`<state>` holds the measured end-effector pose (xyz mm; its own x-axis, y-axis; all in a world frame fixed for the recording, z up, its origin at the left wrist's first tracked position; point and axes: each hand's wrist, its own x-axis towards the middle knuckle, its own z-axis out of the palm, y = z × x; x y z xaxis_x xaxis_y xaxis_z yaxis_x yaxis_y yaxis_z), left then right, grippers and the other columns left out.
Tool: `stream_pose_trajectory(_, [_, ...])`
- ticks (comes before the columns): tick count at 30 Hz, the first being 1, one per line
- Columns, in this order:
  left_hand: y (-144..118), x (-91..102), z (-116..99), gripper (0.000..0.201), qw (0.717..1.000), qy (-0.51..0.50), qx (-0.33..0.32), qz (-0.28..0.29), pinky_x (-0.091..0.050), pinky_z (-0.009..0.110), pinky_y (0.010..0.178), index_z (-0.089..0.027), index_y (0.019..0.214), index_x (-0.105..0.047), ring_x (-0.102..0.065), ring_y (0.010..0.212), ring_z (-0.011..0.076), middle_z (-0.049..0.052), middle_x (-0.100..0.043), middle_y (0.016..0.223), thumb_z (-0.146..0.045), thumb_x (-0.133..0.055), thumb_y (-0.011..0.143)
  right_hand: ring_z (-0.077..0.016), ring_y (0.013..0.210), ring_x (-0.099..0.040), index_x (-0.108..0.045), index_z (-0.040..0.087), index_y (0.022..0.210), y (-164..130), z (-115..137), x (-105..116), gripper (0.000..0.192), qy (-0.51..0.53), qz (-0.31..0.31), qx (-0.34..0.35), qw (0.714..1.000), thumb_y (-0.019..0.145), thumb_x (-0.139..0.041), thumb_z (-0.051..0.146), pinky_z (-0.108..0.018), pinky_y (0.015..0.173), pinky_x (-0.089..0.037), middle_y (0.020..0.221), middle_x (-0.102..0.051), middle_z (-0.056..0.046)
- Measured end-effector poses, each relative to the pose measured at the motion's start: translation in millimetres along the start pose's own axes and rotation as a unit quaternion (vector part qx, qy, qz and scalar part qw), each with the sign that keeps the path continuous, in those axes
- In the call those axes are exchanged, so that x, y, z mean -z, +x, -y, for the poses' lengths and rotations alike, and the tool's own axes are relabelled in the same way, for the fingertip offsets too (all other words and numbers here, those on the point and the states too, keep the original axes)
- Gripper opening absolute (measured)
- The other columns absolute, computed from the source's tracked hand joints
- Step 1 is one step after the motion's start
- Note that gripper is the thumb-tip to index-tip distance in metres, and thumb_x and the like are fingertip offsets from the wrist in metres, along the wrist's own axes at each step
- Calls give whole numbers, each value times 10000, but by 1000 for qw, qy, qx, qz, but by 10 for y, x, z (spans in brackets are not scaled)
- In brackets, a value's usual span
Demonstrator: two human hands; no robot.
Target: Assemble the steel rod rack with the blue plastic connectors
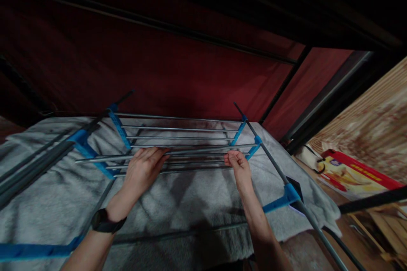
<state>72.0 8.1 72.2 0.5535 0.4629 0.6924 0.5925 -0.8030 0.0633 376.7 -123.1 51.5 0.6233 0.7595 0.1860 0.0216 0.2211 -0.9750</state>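
Note:
A metal rack of thin grey rods (178,137) with blue plastic connectors (83,146) lies tilted on a grey fluffy blanket (190,203). My left hand (144,169), with a black watch on its wrist, rests flat with spread fingers on the near rods at the rack's left side. My right hand (237,163) is curled around one of the near rods at the rack's right side, close to a blue connector (254,148).
A dark red fabric wall (159,63) with black poles stands behind. Grey frame tubes (305,211) run along the blanket's right and left edges. A wooden board (372,123) and a red and yellow package (349,173) lie on the right.

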Motion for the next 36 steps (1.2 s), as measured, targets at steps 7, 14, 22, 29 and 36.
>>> stream_pose_trajectory(7, [27,43,-75,315,999,-8,33,26,-437,363,793,-211,1158,-713,-665,860,218,70,-733,923,-345,-450,1045,-247,1057,-656,-675,244,1086,-82,151,-50,248,-288,35,273,917,1002,-500,398,-425,950,-508,1080,-714,-89])
stream_pose_trajectory(14, [52,97,-108,301,997,-34,53,44,-439,366,808,-200,1139,-704,-641,876,208,79,-715,946,-349,-462,1042,-279,1218,-605,-547,229,1388,82,84,-175,377,-431,93,421,793,1033,-442,299,-480,1052,-455,1291,-666,-133])
stream_pose_trajectory(22, [122,98,-79,303,997,-21,41,61,-433,356,816,-196,1150,-686,-637,879,197,74,-695,946,-365,-459,1042,-267,1130,-642,-518,203,1435,238,78,-291,411,-475,128,463,737,1040,-437,286,-477,1081,-419,1204,-712,-120])
stream_pose_trajectory(29, [163,94,-52,277,997,-23,35,66,-432,357,812,-197,1169,-676,-647,895,200,73,-696,960,-338,-477,1037,-265,1007,-655,-549,233,1407,307,94,-485,396,-484,197,475,708,1041,-408,291,-432,955,-469,1120,-718,-101])
stream_pose_trajectory(36, [109,65,-92,277,998,-37,48,35,-439,415,965,-219,1243,-636,-630,1038,218,96,-682,1098,-306,-481,1031,-260,940,-633,-573,259,1389,380,48,-477,401,-486,224,468,703,1028,-397,250,-420,889,-478,1042,-692,-89])
